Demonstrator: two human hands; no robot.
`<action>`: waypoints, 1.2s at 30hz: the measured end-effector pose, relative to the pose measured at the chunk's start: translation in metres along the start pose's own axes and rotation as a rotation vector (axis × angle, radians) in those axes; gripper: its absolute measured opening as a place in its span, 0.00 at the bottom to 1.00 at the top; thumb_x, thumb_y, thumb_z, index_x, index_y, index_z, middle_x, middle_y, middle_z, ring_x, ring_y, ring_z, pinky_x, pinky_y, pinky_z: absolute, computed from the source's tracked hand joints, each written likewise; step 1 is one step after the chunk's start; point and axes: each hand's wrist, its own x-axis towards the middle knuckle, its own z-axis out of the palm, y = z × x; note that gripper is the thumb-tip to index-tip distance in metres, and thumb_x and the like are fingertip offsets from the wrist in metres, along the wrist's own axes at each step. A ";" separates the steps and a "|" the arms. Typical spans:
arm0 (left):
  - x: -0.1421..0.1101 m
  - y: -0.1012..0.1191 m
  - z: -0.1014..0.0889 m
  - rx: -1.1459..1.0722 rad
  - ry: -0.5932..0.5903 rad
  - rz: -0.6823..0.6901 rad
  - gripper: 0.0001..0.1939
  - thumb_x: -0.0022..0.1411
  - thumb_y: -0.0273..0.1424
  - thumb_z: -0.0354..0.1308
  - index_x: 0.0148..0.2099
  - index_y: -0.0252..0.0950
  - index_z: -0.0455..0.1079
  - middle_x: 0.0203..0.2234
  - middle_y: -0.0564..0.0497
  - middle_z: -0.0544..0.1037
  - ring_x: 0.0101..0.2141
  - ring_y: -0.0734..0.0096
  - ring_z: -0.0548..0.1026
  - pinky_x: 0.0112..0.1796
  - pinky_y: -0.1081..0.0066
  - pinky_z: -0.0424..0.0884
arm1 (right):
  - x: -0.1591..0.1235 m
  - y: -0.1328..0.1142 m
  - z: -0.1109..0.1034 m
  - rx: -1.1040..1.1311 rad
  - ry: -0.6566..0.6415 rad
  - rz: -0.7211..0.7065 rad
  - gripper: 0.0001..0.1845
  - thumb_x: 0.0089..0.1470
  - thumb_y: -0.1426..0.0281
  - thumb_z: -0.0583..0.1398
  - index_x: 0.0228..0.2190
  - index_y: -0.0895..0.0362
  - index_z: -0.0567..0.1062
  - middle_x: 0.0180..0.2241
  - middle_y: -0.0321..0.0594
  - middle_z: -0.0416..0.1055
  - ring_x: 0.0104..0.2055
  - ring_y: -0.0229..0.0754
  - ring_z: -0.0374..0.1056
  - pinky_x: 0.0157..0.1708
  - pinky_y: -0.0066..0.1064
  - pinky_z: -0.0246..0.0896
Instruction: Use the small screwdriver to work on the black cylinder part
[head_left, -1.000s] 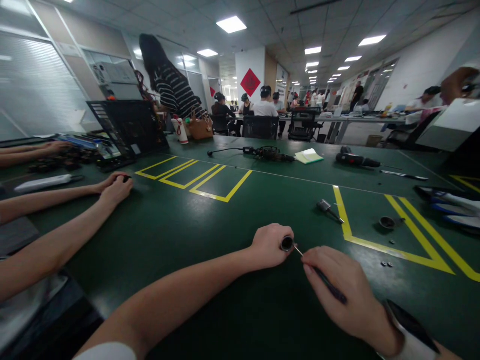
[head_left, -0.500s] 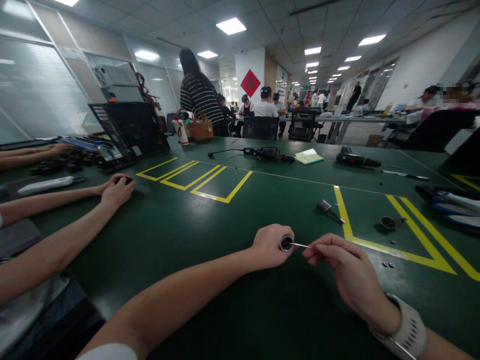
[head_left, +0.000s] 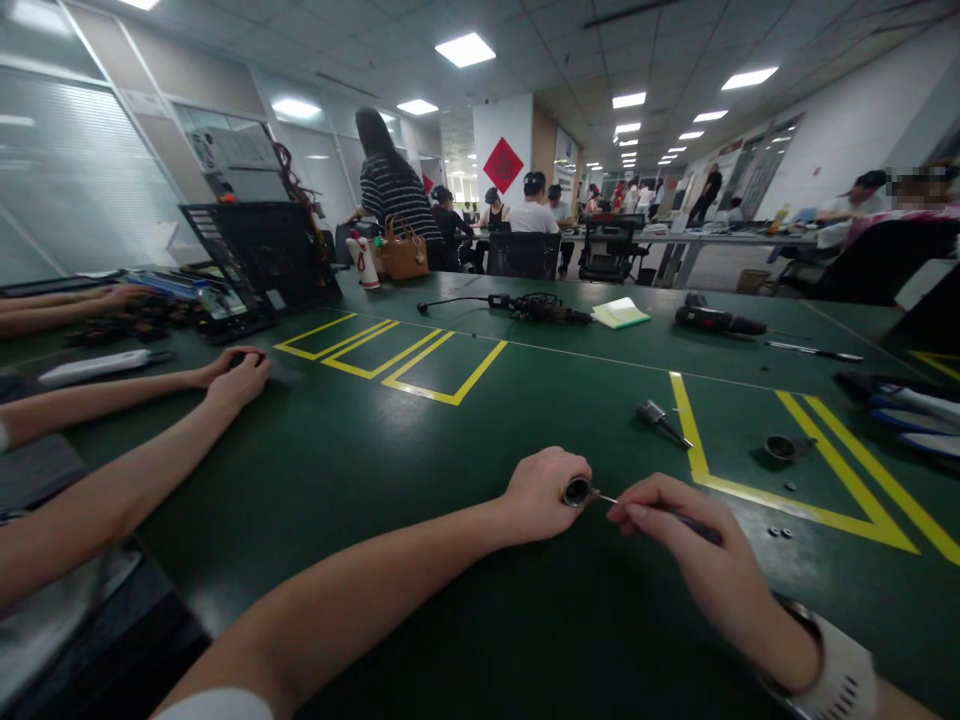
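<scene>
My left hand (head_left: 546,495) is closed around a round, hollow metal housing (head_left: 577,491), its open end facing the camera. My right hand (head_left: 686,540) grips a thin screwdriver (head_left: 697,526) with a dark handle. The bright shaft points left, and its tip is at the right rim of the housing; whether it touches cannot be made out. To the right on the table lie a metal part with a shaft (head_left: 664,424), a second metal cup (head_left: 781,448), a tiny piece (head_left: 790,487) and two small rings (head_left: 780,533).
Yellow tape (head_left: 810,512) marks the green table (head_left: 360,470). Farther back are a power drill (head_left: 716,318), a pen (head_left: 814,351), a notepad (head_left: 621,313) and a cabled device (head_left: 536,308). At left, another person's hands (head_left: 236,378) hold a dark object.
The screwdriver tip has come out of the housing's opening toward its right rim. My right hand has turned, so the dark handle shows now. The left hand still holds the housing, slightly turned.
</scene>
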 end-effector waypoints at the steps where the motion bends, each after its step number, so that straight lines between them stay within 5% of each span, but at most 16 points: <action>1: 0.000 -0.001 0.000 -0.018 0.001 0.013 0.07 0.59 0.35 0.55 0.32 0.36 0.66 0.27 0.52 0.73 0.31 0.70 0.69 0.32 0.72 0.63 | 0.002 0.002 0.000 0.107 0.025 0.057 0.09 0.49 0.68 0.58 0.22 0.57 0.76 0.24 0.41 0.75 0.28 0.44 0.70 0.27 0.34 0.65; 6: 0.001 -0.005 0.002 -0.105 0.031 0.029 0.06 0.58 0.31 0.56 0.30 0.36 0.64 0.25 0.53 0.71 0.29 0.72 0.68 0.31 0.73 0.63 | 0.005 0.007 0.002 0.403 0.110 0.222 0.07 0.45 0.68 0.60 0.21 0.58 0.76 0.23 0.43 0.76 0.25 0.44 0.70 0.26 0.36 0.66; 16: 0.002 -0.006 0.005 -0.138 0.057 -0.008 0.09 0.57 0.35 0.57 0.30 0.35 0.64 0.23 0.55 0.68 0.27 0.74 0.67 0.28 0.74 0.60 | -0.008 0.002 0.004 -0.087 0.009 -0.049 0.11 0.52 0.65 0.56 0.24 0.55 0.74 0.26 0.41 0.75 0.29 0.46 0.70 0.28 0.36 0.64; 26: 0.001 -0.004 0.001 -0.253 0.060 -0.057 0.07 0.55 0.31 0.58 0.29 0.34 0.63 0.24 0.56 0.68 0.27 0.76 0.67 0.29 0.75 0.62 | -0.003 0.019 0.005 0.324 0.069 0.100 0.08 0.52 0.67 0.58 0.27 0.57 0.77 0.28 0.42 0.76 0.32 0.45 0.70 0.32 0.36 0.66; 36: 0.002 -0.006 0.006 -0.305 0.135 -0.042 0.08 0.52 0.29 0.59 0.26 0.34 0.63 0.21 0.57 0.67 0.23 0.77 0.65 0.26 0.76 0.60 | -0.009 0.017 0.009 0.160 0.030 0.021 0.08 0.53 0.64 0.59 0.31 0.53 0.77 0.32 0.39 0.74 0.37 0.47 0.69 0.37 0.38 0.63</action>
